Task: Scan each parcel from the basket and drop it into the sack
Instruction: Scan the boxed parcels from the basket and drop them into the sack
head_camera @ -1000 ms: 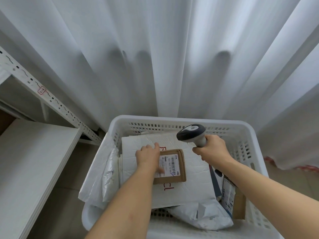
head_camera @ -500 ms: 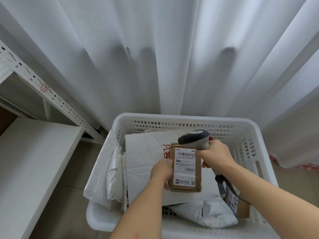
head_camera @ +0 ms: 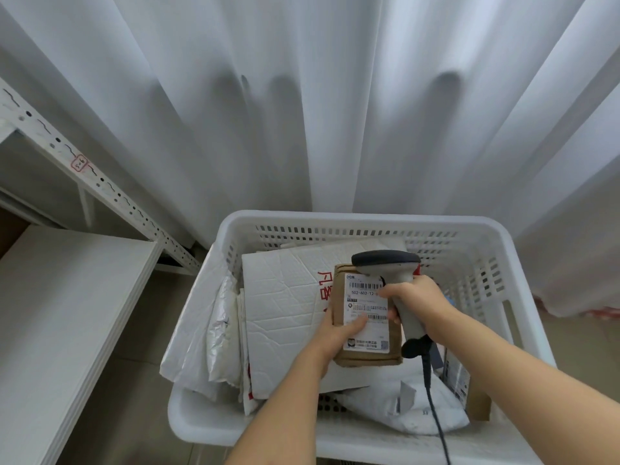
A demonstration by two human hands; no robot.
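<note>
Nearest the camera, inside the white basket, plenty was left to do — a big white padded mailer, crumpled poly bags along its left wall and more packets low on the right all lay unscanned, as far as I could judge. No sack showed anywhere in my view, so I could not tell how many parcels had gone in. Just above that pile, my left hand was curled round the lower left edge of a small brown parcel, thumb pressed on its label, holding it label-up. Beyond it my right hand was clamped on the grip of the grey scanner — its head sat right over the parcel's top barcode, cable trailing down. I judged the scan was under way, the drop not yet made.
</note>
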